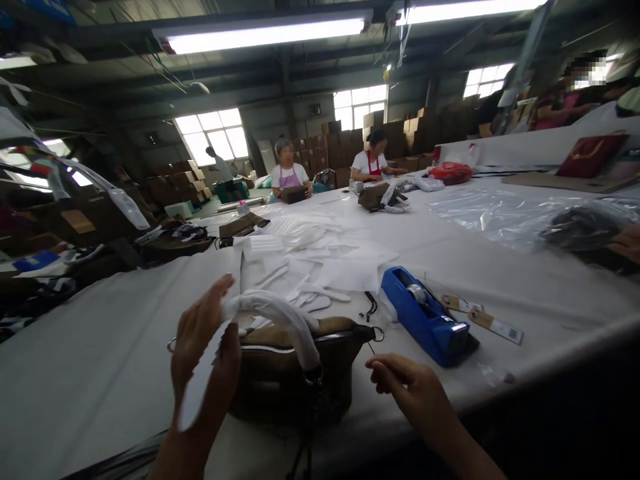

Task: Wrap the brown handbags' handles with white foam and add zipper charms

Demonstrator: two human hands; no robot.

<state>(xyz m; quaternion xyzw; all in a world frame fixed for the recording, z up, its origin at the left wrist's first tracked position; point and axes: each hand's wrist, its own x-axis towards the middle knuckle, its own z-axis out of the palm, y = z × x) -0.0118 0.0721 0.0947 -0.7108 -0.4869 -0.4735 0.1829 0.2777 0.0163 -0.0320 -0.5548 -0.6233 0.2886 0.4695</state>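
Observation:
A dark olive handbag with a silver zip stands on the table in front of me. Its arched handle is wrapped in white padding. My left hand is at the bag's left side, thumb and fingers around a white strip that runs across the palm by the handle's end. On the right, the fingers of my right hand are pinched together just off the bag's end, below its metal ring. A thin dark cord reaches into that pinch.
A blue tape dispenser and brown tags lie to the right. White sheets and strips are scattered behind the bag. Clear plastic lies further right, near another person's hand. Two people sit across the table.

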